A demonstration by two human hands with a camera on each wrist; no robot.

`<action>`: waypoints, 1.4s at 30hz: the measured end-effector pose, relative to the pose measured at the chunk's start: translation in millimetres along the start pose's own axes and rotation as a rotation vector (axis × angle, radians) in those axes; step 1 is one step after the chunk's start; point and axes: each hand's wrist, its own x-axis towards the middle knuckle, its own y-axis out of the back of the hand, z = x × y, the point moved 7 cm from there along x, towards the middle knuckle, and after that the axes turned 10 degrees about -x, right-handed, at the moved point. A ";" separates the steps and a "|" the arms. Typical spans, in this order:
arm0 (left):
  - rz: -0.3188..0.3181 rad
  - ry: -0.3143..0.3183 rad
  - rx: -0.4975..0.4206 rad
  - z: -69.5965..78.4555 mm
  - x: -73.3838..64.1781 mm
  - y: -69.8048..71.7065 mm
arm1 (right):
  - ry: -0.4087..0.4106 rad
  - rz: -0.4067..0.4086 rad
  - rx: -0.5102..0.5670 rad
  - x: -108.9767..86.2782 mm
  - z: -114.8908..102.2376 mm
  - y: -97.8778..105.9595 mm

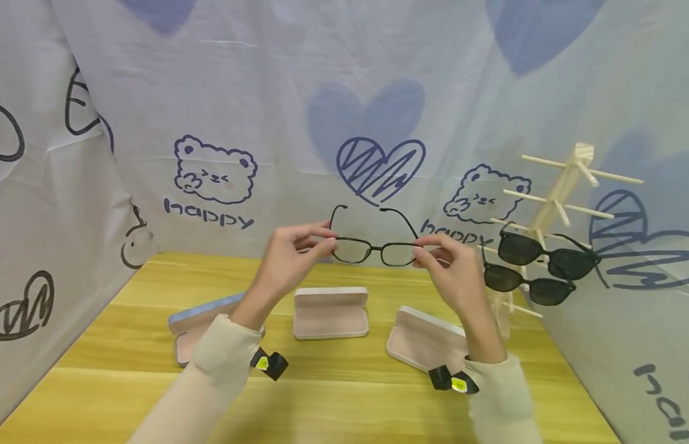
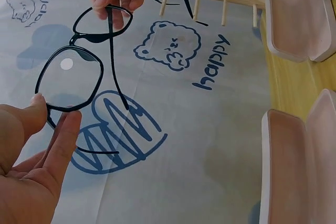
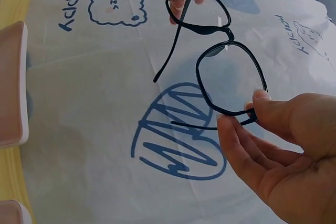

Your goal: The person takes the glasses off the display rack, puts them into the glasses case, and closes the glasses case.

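Note:
Black-framed eyeglasses [image 1: 376, 248] with clear lenses are held up above the table, their temples unfolded and pointing away toward the back cloth. My left hand [image 1: 293, 254] pinches the left end of the frame between thumb and fingers. At the other end, my right hand [image 1: 451, 266] pinches the frame by its hinge corner. Both wrist views show the glasses [image 2: 71, 80] gripped at the outer corners, with the thumb on one side and fingertips on the other. Below them on the table stands an open pink-lined case [image 1: 330, 313].
An open blue-edged case [image 1: 211, 311] lies at the left, partly behind my left forearm. Another open case [image 1: 424, 339] sits at the right by my right wrist. A wooden rack [image 1: 555, 203] with pegs carries two pairs of sunglasses [image 1: 546, 254]. Printed cloth [image 1: 288, 92] hangs behind the table [image 1: 322, 394].

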 end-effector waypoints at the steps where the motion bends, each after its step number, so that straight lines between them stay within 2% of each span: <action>1: 0.000 -0.002 0.001 -0.8 -1.7 0.4 | 0.002 -0.005 0.016 -0.6 0.6 -2.3; 5: 0.009 -0.011 0.004 -4.4 -7.5 4.2 | -0.012 -0.036 0.060 -2.9 3.2 -12.3; 13: 0.017 0.009 -0.039 -20.7 -19.1 12.1 | -0.047 -0.125 0.069 -12.4 7.9 -33.4; 19: 0.014 0.015 -0.075 -32.9 -30.1 13.9 | -0.020 -0.177 0.087 -19.7 12.7 -46.0; 24: 0.021 0.026 -0.087 -41.0 -38.7 16.3 | 0.000 -0.199 0.098 -25.4 14.4 -53.6; 32: 0.031 0.077 -0.076 -51.7 -50.3 20.8 | -0.052 -0.235 0.131 -34.2 20.4 -64.6; 42: 0.029 0.066 -0.105 -58.8 -57.7 20.5 | -0.023 -0.225 0.166 -40.8 21.1 -71.4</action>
